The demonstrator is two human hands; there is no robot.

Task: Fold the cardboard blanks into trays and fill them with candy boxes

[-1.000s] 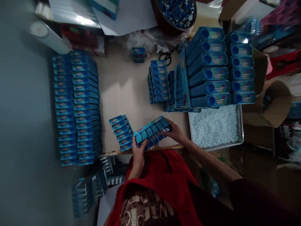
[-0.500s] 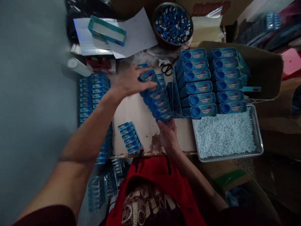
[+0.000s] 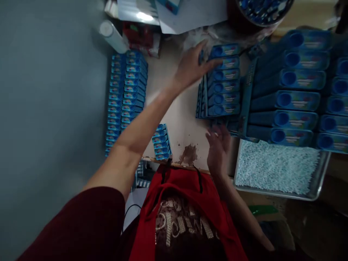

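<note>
Left hand (image 3: 190, 67) rests on top of the stack of blue boxes (image 3: 223, 81) — fingers spread, gripping nothing. Right hand (image 3: 217, 146) hovers open just below the stack — empty, beside the tray (image 3: 320, 177).

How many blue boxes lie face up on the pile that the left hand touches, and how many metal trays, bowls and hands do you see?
blue boxes on that pile: 6
metal tray: 1
bowl of blue caps: 1
hands: 2, the left hand and the right hand
Total: 10
</note>
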